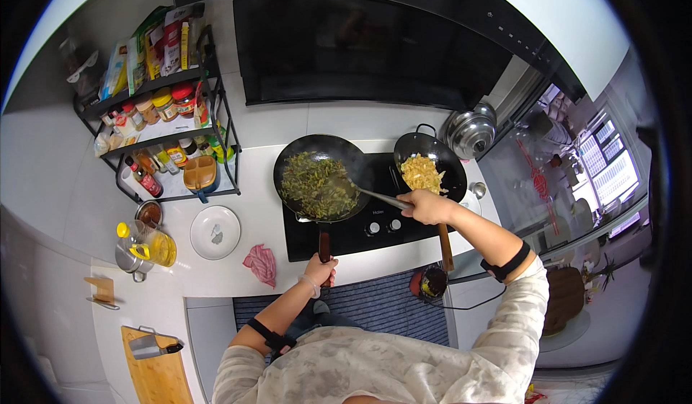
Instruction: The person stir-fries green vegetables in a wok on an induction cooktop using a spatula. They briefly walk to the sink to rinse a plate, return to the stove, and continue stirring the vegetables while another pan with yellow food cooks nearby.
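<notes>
A black wok [359, 158] holding chopped green vegetables [316, 182] stands on the left side of the black glass hob [303, 247]. My left hand [320, 271] is closed around its dark wooden handle [324, 247]. My right hand [427, 207] grips the metal handle of a cooking spatula [384, 197], whose far end lies among the greens in the wok. Just beyond my right hand, a second dark wok [451, 169] holds yellow scrambled egg [421, 174]; its wooden handle [445, 247] points towards me, passing below my right forearm.
Left of the hob are a pink cloth [261, 265], a white plate [215, 232], an oil bottle [157, 246] and a black spice rack [232, 133]. A cleaver [146, 346] lies on a cutting board [157, 377]. Steel lids [469, 133] lean at the back right.
</notes>
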Tool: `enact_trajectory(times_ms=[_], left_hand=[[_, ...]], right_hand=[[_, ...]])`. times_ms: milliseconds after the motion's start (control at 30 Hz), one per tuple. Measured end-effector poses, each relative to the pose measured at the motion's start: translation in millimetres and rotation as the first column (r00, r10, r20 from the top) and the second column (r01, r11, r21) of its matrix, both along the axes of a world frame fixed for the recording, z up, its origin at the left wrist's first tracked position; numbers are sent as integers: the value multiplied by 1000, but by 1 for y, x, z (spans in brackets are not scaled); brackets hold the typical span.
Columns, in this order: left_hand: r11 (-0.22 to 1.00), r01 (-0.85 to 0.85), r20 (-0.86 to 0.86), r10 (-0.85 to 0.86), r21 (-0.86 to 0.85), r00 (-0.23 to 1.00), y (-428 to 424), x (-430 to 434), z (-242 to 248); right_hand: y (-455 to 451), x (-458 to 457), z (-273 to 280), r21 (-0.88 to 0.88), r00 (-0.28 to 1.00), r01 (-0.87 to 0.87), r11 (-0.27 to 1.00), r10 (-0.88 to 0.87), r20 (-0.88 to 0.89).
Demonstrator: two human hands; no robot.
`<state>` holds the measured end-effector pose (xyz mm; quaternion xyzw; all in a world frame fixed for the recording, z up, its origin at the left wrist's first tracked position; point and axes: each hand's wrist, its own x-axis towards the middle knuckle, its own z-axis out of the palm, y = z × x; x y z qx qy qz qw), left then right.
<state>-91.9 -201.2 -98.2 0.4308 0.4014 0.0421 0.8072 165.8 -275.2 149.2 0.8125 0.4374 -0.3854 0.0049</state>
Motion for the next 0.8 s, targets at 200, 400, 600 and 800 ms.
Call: enact_trajectory(times_ms=[200, 400, 600, 800], left_hand=[[1000, -10, -14, 10, 17, 1000, -3, 0, -4], [1000, -14, -10, 14, 4, 1000, -1, 0, -5], [1000, -22, -10, 23, 17, 1000, -3, 1, -5], [1000, -29, -11, 29, 6, 1000, -3, 1, -4]], right_hand=[[9, 3, 33, 144, 931, -289, 946, 242, 275], [22, 12, 45, -65, 889, -309, 949, 313, 335], [13, -18, 32, -116, 927, 179, 977, -207, -312], [16, -9, 53, 246, 918, -392, 887, 360, 165]])
